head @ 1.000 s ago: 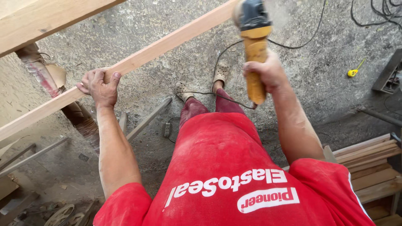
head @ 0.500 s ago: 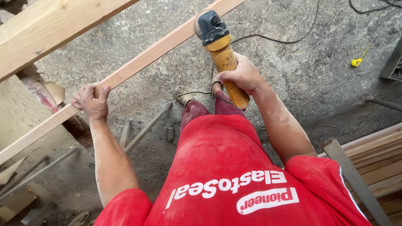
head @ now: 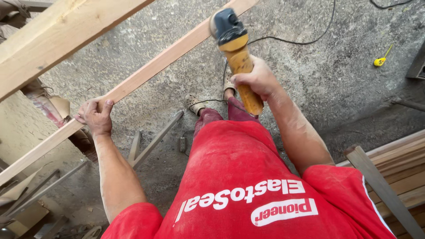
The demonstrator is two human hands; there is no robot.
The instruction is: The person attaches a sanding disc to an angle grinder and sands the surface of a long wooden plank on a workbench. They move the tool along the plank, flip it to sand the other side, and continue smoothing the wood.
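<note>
Your left hand (head: 95,116) curls over the edge of a long wooden plank (head: 146,73) slanting above the concrete floor (head: 336,84), while your right hand (head: 256,82) grips a yellow grinder (head: 234,53) at its surface; sanding seems underway, demanding steady pressure.

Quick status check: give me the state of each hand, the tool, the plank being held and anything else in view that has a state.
Left hand: gripping the plank's edge.
Right hand: closed round the grinder's handle.
Grinder: held with its head at the plank; running or not, cannot tell.
Plank: raised off the floor, slanting.
Cord: slack on the floor.
Tape measure: lying on the floor, apart.
Stacked planks: lying flat at right.
</note>
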